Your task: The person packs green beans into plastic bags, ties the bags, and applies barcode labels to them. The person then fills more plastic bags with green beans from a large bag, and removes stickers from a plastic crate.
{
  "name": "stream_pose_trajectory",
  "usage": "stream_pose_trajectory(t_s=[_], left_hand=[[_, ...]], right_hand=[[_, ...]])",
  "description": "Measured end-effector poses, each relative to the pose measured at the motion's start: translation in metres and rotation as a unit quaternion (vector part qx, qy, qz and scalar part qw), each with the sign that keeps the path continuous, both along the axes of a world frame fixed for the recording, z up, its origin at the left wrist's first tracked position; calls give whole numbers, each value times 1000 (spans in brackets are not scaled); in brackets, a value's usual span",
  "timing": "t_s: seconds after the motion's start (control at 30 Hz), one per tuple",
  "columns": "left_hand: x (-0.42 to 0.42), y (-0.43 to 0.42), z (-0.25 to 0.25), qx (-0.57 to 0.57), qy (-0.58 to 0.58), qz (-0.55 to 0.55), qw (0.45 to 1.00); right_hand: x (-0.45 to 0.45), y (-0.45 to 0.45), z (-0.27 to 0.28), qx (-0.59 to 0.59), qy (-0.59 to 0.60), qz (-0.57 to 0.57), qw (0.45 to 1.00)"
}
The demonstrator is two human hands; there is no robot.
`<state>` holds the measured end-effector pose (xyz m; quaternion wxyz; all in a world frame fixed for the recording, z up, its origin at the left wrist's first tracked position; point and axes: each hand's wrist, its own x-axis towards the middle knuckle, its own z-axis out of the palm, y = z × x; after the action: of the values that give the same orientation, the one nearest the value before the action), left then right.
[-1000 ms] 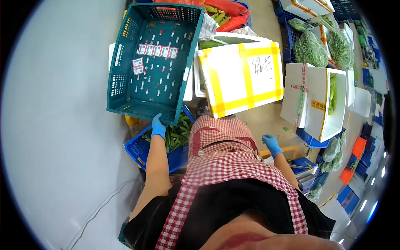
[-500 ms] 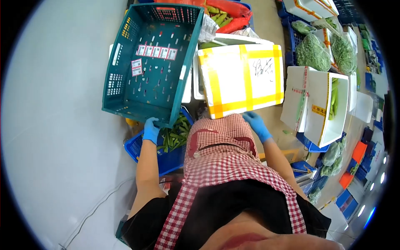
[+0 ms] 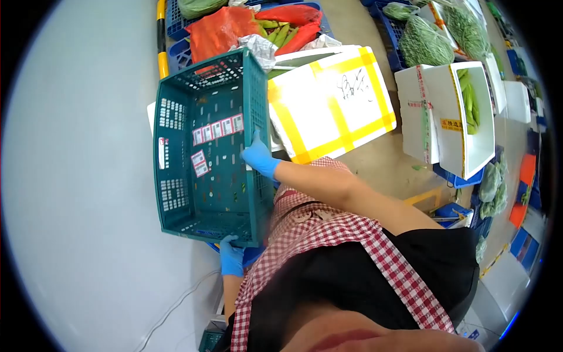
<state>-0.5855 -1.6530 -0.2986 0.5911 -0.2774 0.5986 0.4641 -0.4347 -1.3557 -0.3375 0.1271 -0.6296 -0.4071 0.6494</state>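
A dark green plastic crate (image 3: 256,199) with slotted walls is held in front of my body. White labels with red borders (image 3: 218,129) stick to its inner floor, along with small bits of debris. Gloved in blue, my left hand (image 3: 231,253) grips the crate's near end, fingers over the rim. My right hand (image 3: 260,155), also in a blue glove, is closed on the rim of the crate's right side. Just right of the crate lies a white foam box lid (image 3: 328,108) with yellow tape and black handwriting.
Red mesh bags (image 3: 220,38) with green pods (image 3: 281,34) lie beyond the crate. At right stand white foam boxes (image 3: 463,123), one holding green vegetables, and bagged greens (image 3: 425,44). A white surface (image 3: 82,176) fills the left, with a cable (image 3: 176,308) at its lower part.
The crate has come closer to my body, covering the blue basket of green pods. My right hand has moved left from beside the foam lid onto the crate's rim; my left hand has come nearer.
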Motion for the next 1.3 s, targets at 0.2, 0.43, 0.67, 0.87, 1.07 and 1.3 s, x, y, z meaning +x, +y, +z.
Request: stream_pose_trajectory(t_s=[0.2,0.43,0.67,0.87,1.07,1.3], left_hand=[[21,-81,-35,-51,-21,-17,998],[87,35,49,57,99,-28,993],[184,140,24,154,122,-154,968],[289,197,25,162,42,-317,933],[252,157,-150,191,145,-388,890],[240,174,-357,-9,282,-321,904]], right_hand=[[63,-33,51,22,88,-2,996],[139,-15,98,155,136,-98,974],[280,16,91,157,138,-243,947],[413,30,70,107,81,-301,944],[517,-3,53,32,75,-376,923],[552,-51,81,-54,52,-413,908]])
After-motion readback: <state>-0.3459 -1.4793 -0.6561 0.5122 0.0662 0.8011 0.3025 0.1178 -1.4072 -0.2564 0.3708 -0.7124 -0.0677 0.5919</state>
